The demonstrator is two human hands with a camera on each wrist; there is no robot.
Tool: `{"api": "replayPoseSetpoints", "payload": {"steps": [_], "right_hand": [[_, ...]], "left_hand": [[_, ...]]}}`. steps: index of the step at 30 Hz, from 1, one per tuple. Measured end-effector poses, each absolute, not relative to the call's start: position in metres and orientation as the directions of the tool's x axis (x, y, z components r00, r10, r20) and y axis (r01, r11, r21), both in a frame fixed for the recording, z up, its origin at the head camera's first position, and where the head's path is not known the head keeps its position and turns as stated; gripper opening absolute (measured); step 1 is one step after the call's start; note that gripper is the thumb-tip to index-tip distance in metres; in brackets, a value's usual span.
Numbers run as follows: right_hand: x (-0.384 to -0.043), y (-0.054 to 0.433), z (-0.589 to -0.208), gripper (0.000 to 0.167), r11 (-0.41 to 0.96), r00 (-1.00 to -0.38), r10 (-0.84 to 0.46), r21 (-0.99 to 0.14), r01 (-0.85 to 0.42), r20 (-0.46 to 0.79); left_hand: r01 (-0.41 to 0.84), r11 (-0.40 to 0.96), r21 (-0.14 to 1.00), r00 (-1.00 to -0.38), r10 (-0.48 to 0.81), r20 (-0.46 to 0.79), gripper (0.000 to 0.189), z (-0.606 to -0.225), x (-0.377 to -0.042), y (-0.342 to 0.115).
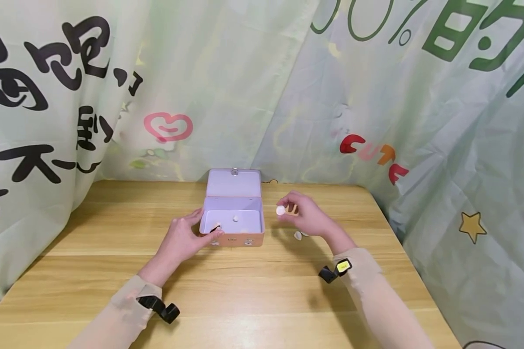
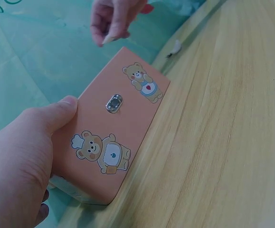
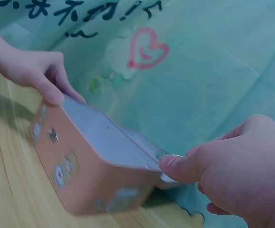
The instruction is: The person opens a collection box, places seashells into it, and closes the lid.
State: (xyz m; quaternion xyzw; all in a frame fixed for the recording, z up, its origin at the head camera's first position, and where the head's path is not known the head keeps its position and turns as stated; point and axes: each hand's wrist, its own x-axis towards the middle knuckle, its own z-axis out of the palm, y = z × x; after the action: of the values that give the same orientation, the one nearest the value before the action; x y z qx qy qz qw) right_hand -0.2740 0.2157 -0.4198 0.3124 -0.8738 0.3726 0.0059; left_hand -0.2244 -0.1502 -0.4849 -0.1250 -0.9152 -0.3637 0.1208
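Observation:
An orange tin box (image 1: 240, 240) with bear pictures and a lavender inside stands on the table, its lid (image 1: 234, 183) raised at the back. My left hand (image 1: 181, 238) grips its left front corner, thumb on the front wall in the left wrist view. Between thumb and fingers, my right hand (image 1: 307, 216) pinches a small flat white round piece (image 1: 280, 210), just right of the box. In the right wrist view that hand overlaps the box's far end. Inside the box lie a small whitish piece (image 1: 235, 219) and a small dark-and-light piece (image 1: 217, 228) near the left thumb.
Small white pieces (image 1: 298, 235) lie on the wooden table (image 1: 253, 295) below my right hand. A printed curtain (image 1: 227, 87) hangs behind the table and along both sides. A metal latch (image 1: 234, 171) sits at the lid's top edge.

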Motion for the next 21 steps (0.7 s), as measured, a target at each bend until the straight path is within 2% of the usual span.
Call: {"api": "replayPoseSetpoints", "payload": {"steps": [7, 21], "right_hand": [[-0.279, 0.181, -0.421, 0.026, 0.474, -0.764, -0.577, -0.644, -0.600, 0.288], [-0.288, 0.143, -0.438, 0.028, 0.464, -0.761, -0.590, -0.658, -0.593, 0.269]], "left_hand": [[0.325, 0.705, 0.631, -0.935, 0.139, 0.326, 0.098, -0.486, -0.225, -0.150], [0.340, 0.703, 0.624, -0.927, 0.139, 0.348, 0.100, -0.488, -0.226, -0.151]]}}
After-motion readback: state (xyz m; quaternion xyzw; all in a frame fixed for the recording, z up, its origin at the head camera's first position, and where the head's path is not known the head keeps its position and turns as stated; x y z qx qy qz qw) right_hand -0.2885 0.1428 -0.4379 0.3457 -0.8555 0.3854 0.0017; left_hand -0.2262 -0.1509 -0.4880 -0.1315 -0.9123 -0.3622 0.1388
